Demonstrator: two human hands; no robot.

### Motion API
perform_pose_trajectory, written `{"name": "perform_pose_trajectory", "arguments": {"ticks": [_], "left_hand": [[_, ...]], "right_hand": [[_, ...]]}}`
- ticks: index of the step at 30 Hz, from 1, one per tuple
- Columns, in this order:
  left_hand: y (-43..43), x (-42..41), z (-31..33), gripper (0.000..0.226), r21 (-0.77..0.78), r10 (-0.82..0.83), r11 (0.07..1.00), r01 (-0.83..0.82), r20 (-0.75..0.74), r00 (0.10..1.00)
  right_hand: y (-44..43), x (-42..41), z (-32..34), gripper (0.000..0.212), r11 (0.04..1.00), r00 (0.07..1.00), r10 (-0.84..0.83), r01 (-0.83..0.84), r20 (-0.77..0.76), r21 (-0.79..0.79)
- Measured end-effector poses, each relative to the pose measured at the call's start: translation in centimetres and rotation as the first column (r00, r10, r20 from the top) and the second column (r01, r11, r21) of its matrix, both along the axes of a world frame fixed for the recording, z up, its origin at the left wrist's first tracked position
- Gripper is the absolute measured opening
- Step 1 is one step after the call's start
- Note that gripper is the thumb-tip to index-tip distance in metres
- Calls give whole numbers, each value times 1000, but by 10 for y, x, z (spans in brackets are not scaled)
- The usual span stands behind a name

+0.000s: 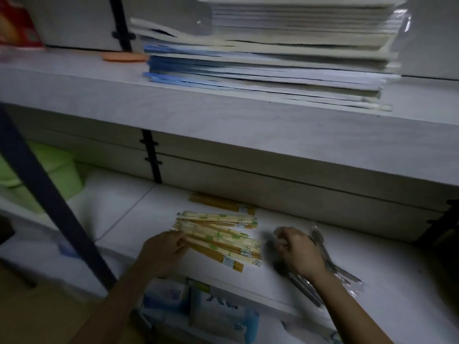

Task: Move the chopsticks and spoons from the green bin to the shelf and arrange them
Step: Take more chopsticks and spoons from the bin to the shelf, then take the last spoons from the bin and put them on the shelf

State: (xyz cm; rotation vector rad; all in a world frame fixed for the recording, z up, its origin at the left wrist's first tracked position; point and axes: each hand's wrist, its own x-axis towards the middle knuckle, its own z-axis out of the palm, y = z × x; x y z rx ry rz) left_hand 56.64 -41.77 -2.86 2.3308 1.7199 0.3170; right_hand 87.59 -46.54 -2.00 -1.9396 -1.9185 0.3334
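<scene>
The scene is dim and the frame smears with motion, worst around the right hand (298, 252), so small print and edges are hard to read. A white shelf (372, 256) fills the lower half, with an upper shelf (74, 90) jutting over its back. A dark post (49, 194) slants across at 9 o'clock and covers part of the green bin (49, 170), which sits at the shelf's far left, cut off by the frame edge.

The chopsticks (218, 234) lie in a loose fan of wrapped pairs at mid-shelf, with one more bundle (221, 203) just behind them at 12 o'clock. The left hand (164, 249) is at their 9 o'clock end, its fingers (179, 238) curled and pinching the tips. The spoons (323, 247), in clear wrap, lie at 3 o'clock of the chopsticks, partly under the right hand. Its fingers (282, 235) look curled, but blur hides whether they hold anything.

A stack of booklets (273, 58) loads the upper shelf, with an orange object (124, 56) at its 9 o'clock. Blue-and-white packs (218, 316) show below the shelf at 6 o'clock.
</scene>
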Motion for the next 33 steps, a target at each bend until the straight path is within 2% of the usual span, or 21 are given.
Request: {"name": "perform_pose_trajectory", "arguments": {"ticks": [7, 11, 17, 20, 27, 33], "left_hand": [[-26, -52, 2, 20, -16, 100, 995, -100, 24, 995], [-46, -96, 13, 20, 25, 200, 979, -200, 7, 980], [-65, -185, 22, 22, 43, 313, 949, -313, 2, 950], [-67, -236, 28, 28, 75, 375, 925, -374, 0, 927], [-54, -350, 38, 22, 130, 426, 898, -420, -28, 904], [-33, -423, 49, 21, 121, 413, 905, -408, -15, 911]], "right_hand": [[15, -91, 16, 23, 954, 955, 296, -297, -25, -34], [24, -149, 22, 26, 902, 902, 431, -431, 6, -23], [35, -258, 33, 27, 792, 791, 611, -611, -33, 5], [41, -322, 39, 27, 755, 754, 655, -655, -48, 9], [66, -465, 54, 24, 703, 700, 711, -710, -62, 48], [97, -543, 68, 22, 746, 739, 665, -662, -105, 68]]}}
